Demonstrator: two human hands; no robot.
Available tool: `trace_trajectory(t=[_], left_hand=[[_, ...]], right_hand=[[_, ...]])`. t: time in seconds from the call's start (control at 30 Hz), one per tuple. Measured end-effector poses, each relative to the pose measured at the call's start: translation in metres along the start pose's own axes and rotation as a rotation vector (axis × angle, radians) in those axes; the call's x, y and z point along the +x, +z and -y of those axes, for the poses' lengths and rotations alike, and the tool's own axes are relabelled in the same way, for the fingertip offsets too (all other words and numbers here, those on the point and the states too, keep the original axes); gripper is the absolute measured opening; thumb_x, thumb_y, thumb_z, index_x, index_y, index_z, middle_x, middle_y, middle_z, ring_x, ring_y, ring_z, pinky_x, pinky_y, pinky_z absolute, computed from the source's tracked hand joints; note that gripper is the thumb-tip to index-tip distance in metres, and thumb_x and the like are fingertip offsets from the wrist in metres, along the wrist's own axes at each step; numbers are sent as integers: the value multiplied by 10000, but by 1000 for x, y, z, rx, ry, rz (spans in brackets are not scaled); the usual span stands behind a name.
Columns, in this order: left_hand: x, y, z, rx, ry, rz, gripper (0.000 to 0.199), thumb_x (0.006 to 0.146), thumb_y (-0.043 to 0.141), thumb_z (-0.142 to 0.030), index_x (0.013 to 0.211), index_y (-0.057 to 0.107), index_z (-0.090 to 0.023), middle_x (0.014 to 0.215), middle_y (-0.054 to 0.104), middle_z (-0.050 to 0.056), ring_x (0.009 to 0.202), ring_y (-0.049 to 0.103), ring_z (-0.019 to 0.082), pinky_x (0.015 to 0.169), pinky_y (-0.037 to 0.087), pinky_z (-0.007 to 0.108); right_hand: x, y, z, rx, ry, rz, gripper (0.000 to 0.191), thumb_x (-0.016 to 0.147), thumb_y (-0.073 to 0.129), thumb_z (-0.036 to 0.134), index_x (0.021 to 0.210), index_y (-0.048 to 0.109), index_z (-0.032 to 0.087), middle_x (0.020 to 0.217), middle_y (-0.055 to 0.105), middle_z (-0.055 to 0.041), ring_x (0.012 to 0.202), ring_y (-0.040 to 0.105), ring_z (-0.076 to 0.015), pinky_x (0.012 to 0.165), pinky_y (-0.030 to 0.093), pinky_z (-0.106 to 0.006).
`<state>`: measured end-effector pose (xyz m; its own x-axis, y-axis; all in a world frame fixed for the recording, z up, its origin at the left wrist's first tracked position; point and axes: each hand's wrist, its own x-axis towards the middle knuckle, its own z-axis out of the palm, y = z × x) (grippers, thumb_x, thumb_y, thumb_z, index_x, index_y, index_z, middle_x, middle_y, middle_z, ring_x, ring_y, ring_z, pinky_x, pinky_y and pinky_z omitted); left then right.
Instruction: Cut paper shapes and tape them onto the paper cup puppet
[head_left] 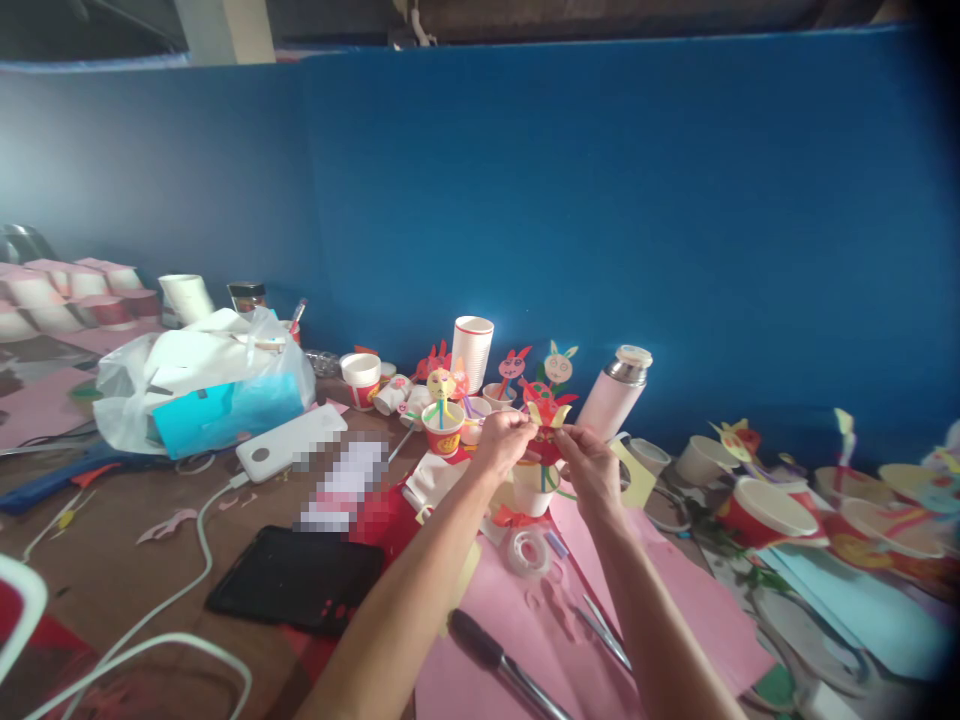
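Note:
Both hands meet over the middle of the table, pinching a small red paper face with yellow ears (547,432). My left hand (508,443) closes on its left edge. The fingers of my right hand (589,458) grip its right edge. Directly below stands a white paper cup (533,492), with a green strip rising from it toward the face; whether the two are joined I cannot tell. A roll of clear tape (528,552) lies on the pink paper (487,640) under my wrists.
Several cups with paper faces, one yellow (441,384), stand behind my hands. A pink thermos (616,392) is at the back right. Scissors (604,632) and a dark-handled tool (502,660) lie in front. To the left are a black tablet (296,580), a power bank (292,440) and a plastic bag (124,400).

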<state>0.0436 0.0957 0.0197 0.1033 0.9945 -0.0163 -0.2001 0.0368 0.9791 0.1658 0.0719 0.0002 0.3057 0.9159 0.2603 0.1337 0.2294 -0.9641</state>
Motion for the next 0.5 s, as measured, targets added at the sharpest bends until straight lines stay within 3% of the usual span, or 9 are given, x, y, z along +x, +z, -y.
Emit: trace_trajectory(t=[0.33,0.5], left_hand=[[1,2,4,13,12,-6,125,712,559,-101,590,575,-122,525,542,-34,454,561,88,450,508,197],[2,1,3,21,6,-12,114,705,561,-108,594,580,-123,542,561,-26,476,573,91,447,494,180]], right_hand=[[1,0,-3,-38,-21,-1,323,688,624,437,777,665,130,600,651,-17,452,517,-108,391,365,-201],[0,-3,-4,-62,-34,-2,410,723,586,500,864,693,131,681,682,-42,562,584,-154,424,403,-214]])
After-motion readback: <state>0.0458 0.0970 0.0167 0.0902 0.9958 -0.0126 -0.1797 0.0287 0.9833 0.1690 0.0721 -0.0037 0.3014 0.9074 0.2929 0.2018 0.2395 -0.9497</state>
